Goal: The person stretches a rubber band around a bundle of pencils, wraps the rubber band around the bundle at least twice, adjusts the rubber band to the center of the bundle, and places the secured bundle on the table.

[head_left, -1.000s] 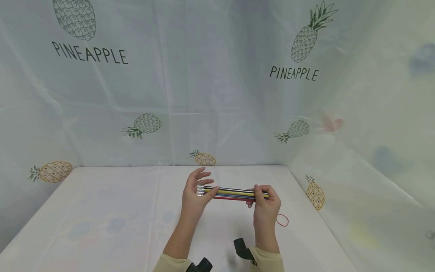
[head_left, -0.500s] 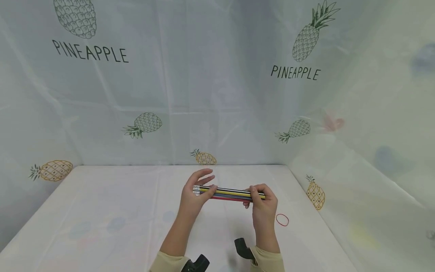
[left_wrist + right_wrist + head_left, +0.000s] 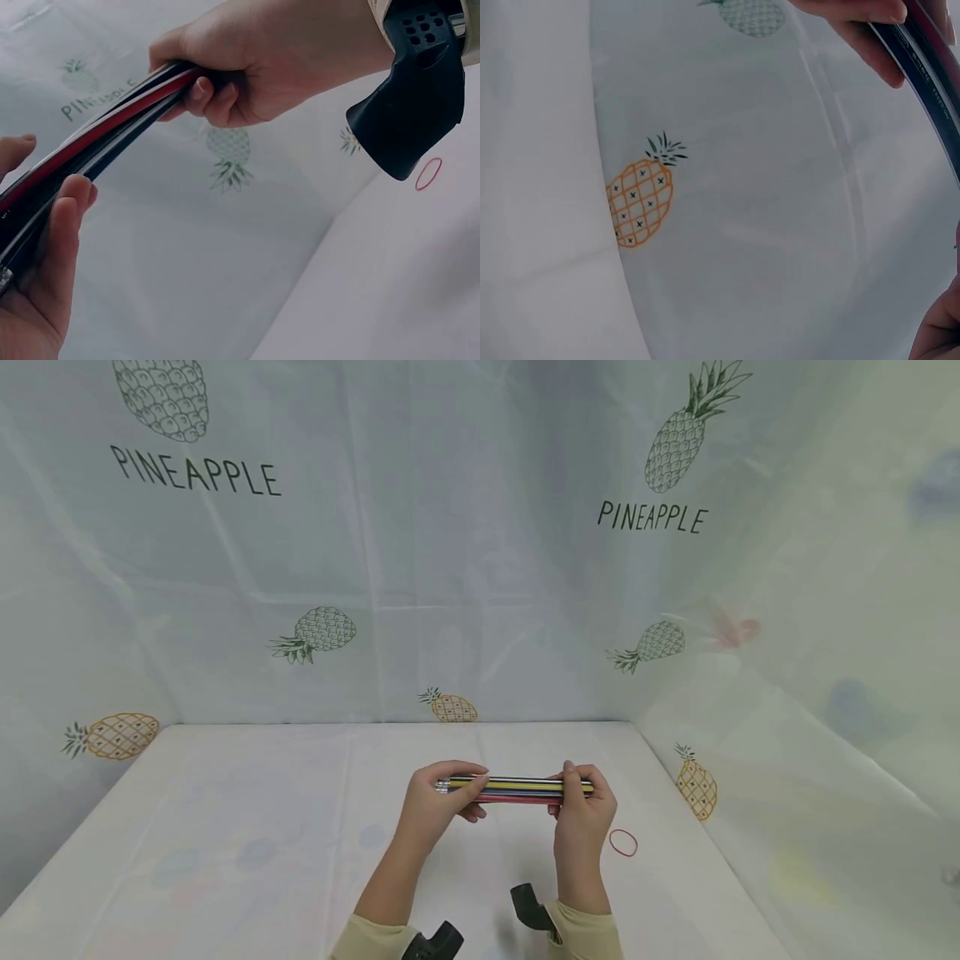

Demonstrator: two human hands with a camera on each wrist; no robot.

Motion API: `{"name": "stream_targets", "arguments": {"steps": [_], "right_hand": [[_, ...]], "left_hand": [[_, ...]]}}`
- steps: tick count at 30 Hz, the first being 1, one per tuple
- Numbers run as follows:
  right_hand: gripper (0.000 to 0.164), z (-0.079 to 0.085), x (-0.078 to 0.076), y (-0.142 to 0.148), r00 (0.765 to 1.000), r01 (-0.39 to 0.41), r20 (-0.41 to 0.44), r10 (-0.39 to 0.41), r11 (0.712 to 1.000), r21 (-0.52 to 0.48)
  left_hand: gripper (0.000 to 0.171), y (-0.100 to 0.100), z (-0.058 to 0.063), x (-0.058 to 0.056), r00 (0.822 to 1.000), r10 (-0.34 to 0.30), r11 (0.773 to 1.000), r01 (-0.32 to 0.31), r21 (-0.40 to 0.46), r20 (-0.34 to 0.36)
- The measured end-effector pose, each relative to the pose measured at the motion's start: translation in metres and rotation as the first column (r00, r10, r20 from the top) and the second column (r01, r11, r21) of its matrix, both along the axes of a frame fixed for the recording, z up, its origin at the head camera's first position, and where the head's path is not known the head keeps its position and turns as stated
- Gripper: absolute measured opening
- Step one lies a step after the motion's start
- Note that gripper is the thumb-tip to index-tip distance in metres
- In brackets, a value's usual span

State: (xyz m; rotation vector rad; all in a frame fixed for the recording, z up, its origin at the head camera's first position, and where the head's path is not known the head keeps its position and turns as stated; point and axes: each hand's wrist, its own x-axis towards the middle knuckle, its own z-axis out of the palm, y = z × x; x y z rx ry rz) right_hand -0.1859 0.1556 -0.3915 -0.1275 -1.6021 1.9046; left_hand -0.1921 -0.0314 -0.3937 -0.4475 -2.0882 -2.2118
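Left hand (image 3: pixel 426 802) and right hand (image 3: pixel 587 810) each have hold of one end of a bunch of pencils (image 3: pixel 521 790). Their fingers bend round it, so neither hand is spread wide. The bunch is held sideways, up off the table (image 3: pixel 247 802), with shiny silver ends by the left hand. From the left wrist, small gaps show between some pencils.

I see no band round the middle of the bunch, so I think only the hands keep it together. If one hand goes loose, a pencil could slip out and fall. Squeezing unevenly might push one pencil past the others.

Farther out, a thin red loop (image 3: pixel 623 842) lies on the table, near the right wrist. The right sleeve (image 3: pixel 587 933) could knock it if that arm swings out. Behind everything hangs a pineapple sheet (image 3: pixel 480 543).
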Motion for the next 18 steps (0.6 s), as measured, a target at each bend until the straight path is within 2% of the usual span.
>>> {"name": "stream_targets", "arguments": {"steps": [3, 10, 14, 18], "right_hand": [[0.028, 0.0002, 0.0002, 0.0013, 0.999, -0.013, 0.03, 0.013, 1.0, 0.009], [0.033, -0.0002, -0.0009, 0.0037, 0.991, -0.062, 0.125, 0.051, 0.994, 0.085], [0.034, -0.0004, -0.0023, 0.0055, 0.986, -0.061, 0.16, 0.04, 0.989, 0.132], [0.03, -0.0005, -0.0041, 0.0087, 0.984, -0.102, 0.153, 0.086, 0.99, 0.101]], "left_hand": [[0.026, -0.0008, 0.0007, 0.0002, 1.0, 0.014, 0.999, -0.014, -0.031, 0.014], [0.018, -0.0022, 0.0018, -0.0016, 0.994, 0.112, 0.988, -0.11, -0.105, 0.013], [0.019, -0.0014, -0.0004, -0.0019, 0.993, 0.12, 0.99, -0.118, -0.084, 0.024], [0.017, 0.0009, 0.002, -0.0012, 0.992, 0.119, 0.992, -0.117, -0.048, 0.046]]}}
